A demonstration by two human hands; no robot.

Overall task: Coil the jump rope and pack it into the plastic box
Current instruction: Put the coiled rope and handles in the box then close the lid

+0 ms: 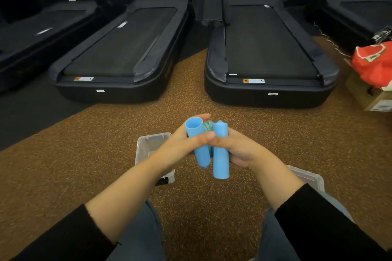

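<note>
Both my hands hold the jump rope above the speckled brown floor. Its two light-blue handles (pixel 220 154) stand side by side, nearly upright. A bunch of blue-green rope (pixel 209 126) shows between their tops; the rest is hidden behind my fingers. My left hand (pixel 180 144) wraps the left handle, thumb across the front. My right hand (pixel 237 146) grips the right handle from the right. The clear plastic box (pixel 148 144) sits open on the floor just left of and below my hands, partly covered by my left forearm.
A clear plastic lid (pixel 307 176) lies on the floor under my right forearm. Two black treadmills (pixel 118 53) (pixel 267 48) stand ahead, with more at the far sides. A red bag (pixel 373 63) rests on a cardboard box (pixel 367 93) at the right. My knees are at the bottom.
</note>
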